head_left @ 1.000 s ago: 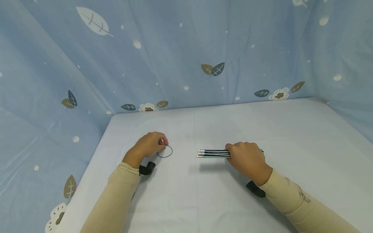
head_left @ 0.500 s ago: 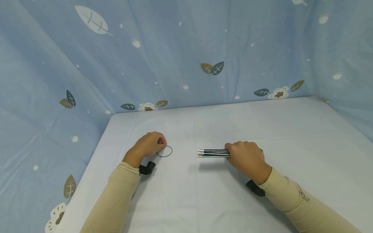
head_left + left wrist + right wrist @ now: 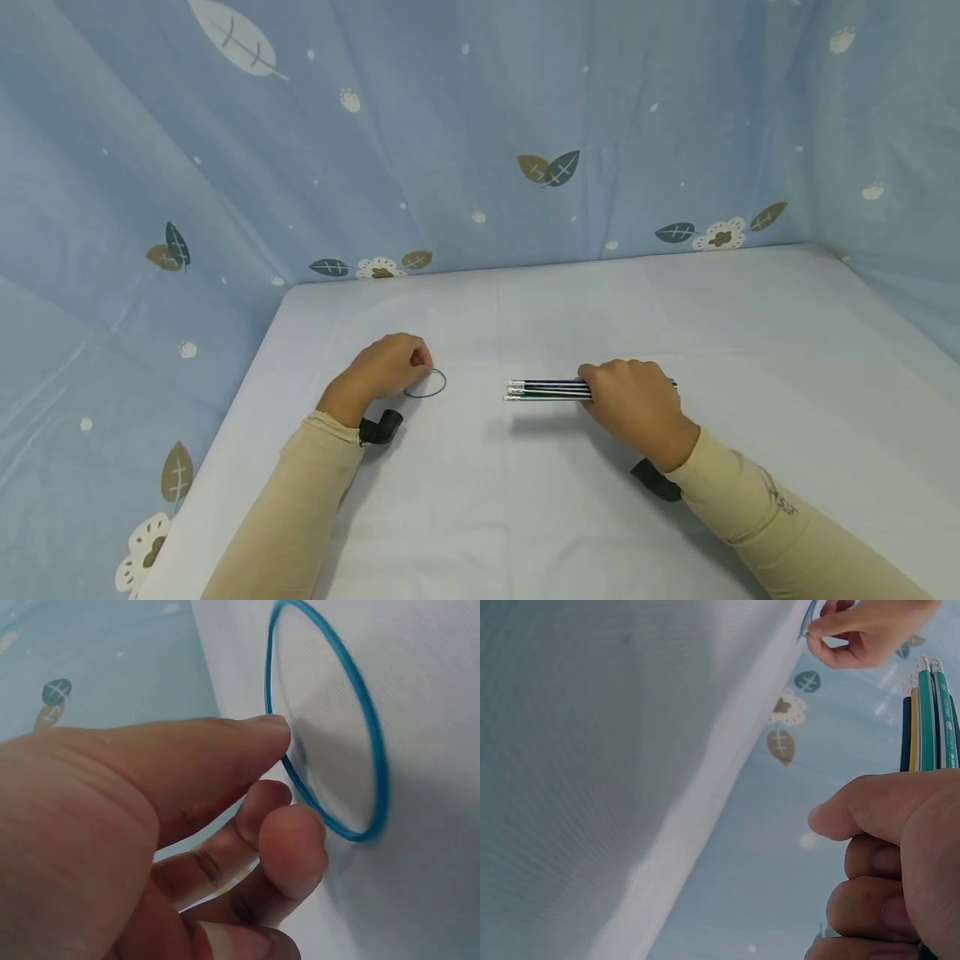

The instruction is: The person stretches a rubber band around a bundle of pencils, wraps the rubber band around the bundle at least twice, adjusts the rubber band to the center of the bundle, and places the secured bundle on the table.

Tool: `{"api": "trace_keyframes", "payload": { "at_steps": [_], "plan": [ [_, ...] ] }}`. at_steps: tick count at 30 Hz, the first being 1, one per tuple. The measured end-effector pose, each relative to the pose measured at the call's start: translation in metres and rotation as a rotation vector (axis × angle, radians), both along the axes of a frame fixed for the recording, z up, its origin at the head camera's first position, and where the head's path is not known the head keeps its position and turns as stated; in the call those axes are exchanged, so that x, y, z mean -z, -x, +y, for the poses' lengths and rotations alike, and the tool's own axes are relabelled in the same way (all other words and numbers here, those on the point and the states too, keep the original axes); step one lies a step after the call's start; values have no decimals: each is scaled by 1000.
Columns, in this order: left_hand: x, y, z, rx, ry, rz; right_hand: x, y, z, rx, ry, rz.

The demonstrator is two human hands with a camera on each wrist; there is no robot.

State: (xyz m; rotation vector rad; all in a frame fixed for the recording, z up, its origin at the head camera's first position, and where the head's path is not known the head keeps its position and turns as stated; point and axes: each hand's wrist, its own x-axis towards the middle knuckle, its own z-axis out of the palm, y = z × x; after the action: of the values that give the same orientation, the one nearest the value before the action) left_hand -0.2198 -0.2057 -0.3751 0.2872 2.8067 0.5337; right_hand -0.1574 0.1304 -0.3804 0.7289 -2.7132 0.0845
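At the left of the head view, my left hand (image 3: pixel 382 368) pinches a thin blue rubber band (image 3: pixel 446 383) between thumb and fingertip. The left wrist view shows that band (image 3: pixel 382 769) as a loose, unstretched loop standing out from the thumb tip, with the other fingers curled below. My right hand (image 3: pixel 633 408) grips a bundle of several pencils (image 3: pixel 547 389) around the middle, held level above the table. Their white eraser ends point left toward the band. In the right wrist view the pencils (image 3: pixel 928 720) show green, dark and yellow barrels, their lower part hidden by the hand.
A white cloth covers the table (image 3: pixel 480 500). Behind it and along the left and right sides hangs a blue curtain (image 3: pixel 450 125) printed with leaves and flowers. A black wrist camera (image 3: pixel 381 427) sits under the left wrist, another (image 3: pixel 656 481) under the right.
The left fingertips have drawn a little closer together at the rubber band. The right hand and pencils stay nearly in place; the head view has tilted slightly.
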Motion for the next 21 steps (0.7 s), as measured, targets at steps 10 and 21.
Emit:
{"api": "trace_keyframes", "payload": {
  "at_steps": [10, 21],
  "plan": [
    [-11, -5, 17, 53, 0, 21, -2, 0, 0, 7, 6, 15],
    [-19, -17, 35, 90, -42, 49, -1, -1, 0, -10, -1, 65]
  ]
}}
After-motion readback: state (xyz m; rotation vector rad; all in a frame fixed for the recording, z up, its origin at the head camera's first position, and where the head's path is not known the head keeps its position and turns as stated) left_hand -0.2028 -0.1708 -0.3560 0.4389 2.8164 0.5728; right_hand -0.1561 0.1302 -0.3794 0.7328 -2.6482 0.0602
